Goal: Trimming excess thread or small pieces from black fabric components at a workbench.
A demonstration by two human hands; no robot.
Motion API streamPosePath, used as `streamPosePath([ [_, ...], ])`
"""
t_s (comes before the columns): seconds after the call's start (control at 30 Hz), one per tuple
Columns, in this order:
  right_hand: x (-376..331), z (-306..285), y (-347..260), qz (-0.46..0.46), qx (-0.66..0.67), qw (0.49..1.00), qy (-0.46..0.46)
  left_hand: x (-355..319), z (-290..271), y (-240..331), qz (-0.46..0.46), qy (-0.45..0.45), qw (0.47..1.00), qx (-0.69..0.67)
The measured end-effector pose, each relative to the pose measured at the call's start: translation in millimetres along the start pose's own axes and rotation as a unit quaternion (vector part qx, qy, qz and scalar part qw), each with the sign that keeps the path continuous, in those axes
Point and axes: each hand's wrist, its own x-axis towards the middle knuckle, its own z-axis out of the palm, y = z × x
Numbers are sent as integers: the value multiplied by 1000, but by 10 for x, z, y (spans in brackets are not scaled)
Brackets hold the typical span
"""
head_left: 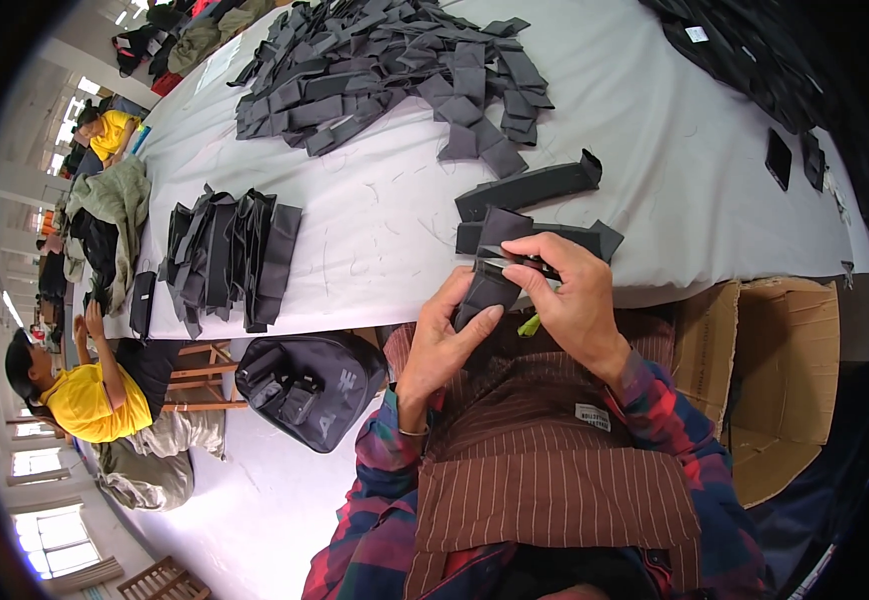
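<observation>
Head view. Left hand [442, 340] comes up from the lower edge, wrist bent, palm toward the body, fingers curled shut around the lower end of a dark fabric piece [485, 290]. Right hand [570, 295] arches over from the right, thumb and fingertips pinching the same piece at its top edge; a yellow-green tip [529, 325] pokes out under the palm, what it belongs to unclear. Fabric piece held just off the near edge of the grey table [675, 170], above a striped brown apron [555, 470].

On the table: folded black strips [540, 190] just behind the held piece, a loose heap of black pieces [385, 70] farther back, a neat stack [230, 255] well to the left. Below the table edge a black bag [310, 385] on the floor, a cardboard box [780, 380] to the right. A person in a yellow shirt [80, 395] sits left of the table, another at the far left end. Windows along the left wall
</observation>
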Motion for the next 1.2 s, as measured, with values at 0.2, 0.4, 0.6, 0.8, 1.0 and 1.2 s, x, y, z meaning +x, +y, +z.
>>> streamPosePath([
  [0.2,131,-150,48,-5,-114,993,31,27,-44,-20,90,26,978,186],
  [0.4,231,-134,49,-63,-177,981,48,25,12,-14,118,35,958,258],
  [0.6,258,-70,100,-106,-231,966,44,7,40,16,100,36,959,264],
  [0.8,282,-134,53,-82,-170,980,62,-1,46,111,104,32,958,265],
  [1.0,190,-182,12,17,35,997,68,74,-26,142,292,180,820,458],
  [1.2,87,-123,14,49,62,997,16,28,91,-248,89,161,974,130],
])
